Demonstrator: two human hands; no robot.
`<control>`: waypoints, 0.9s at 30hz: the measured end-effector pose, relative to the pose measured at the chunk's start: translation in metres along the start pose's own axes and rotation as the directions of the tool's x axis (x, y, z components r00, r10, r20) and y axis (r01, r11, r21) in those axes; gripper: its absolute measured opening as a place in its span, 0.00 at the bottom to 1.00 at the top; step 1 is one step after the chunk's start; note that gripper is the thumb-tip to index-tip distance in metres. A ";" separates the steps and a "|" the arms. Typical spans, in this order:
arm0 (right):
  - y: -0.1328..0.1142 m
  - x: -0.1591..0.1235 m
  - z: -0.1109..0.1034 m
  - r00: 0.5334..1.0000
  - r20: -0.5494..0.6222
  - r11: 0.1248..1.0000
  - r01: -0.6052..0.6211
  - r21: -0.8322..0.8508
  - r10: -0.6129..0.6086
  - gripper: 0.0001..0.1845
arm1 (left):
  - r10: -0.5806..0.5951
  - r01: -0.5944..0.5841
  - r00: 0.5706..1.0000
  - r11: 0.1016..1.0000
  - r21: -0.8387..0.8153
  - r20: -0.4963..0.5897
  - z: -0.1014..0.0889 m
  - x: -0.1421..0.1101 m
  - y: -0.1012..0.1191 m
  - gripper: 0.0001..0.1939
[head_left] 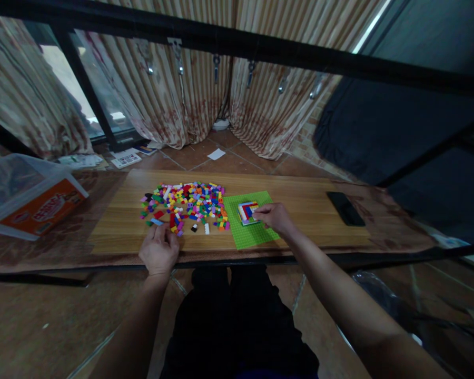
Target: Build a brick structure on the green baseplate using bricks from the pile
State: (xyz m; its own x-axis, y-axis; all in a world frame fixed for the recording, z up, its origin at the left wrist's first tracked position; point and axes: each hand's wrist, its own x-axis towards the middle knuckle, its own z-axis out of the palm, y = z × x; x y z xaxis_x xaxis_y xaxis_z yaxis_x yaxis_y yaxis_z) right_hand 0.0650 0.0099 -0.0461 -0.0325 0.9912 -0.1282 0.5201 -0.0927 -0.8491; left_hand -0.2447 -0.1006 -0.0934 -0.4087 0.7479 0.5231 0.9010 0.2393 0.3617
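Note:
A green baseplate (237, 237) lies on the wooden board, carrying a small square build of toy bricks (246, 212) with white, red, blue and yellow on top. My right hand (274, 217) reaches over the build's right side, thumb and finger pinched together at its top. Whatever is between those fingertips is hidden. My left hand (160, 250) rests at the board's front edge, fingers bent and slightly apart, just below a light blue brick (157, 221) and a red brick (172, 220). A loose pile of multicoloured toy bricks (193, 200) spreads left of the baseplate.
A black phone (345, 208) lies at the board's right end. At the left stands a clear plastic box (35, 205) with an orange label. A dark metal bar (237, 34) crosses above, with clips hanging from it. Striped curtains (197, 100) hang behind.

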 end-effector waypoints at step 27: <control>-0.016 -0.036 0.018 0.934 -0.080 0.742 0.221 -0.633 -0.347 0.11 | 0.000 -0.001 1.000 0.999 -0.033 -0.018 -0.001 0.001 0.000 0.14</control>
State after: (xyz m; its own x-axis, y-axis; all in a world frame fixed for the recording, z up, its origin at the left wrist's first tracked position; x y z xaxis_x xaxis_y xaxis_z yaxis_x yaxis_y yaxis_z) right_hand 0.0419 -0.0264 -0.0370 -0.1425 0.9659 0.2163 0.9187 0.2104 -0.3341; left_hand -0.2456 -0.1003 -0.0919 -0.4109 0.7370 0.5367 0.8960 0.2179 0.3869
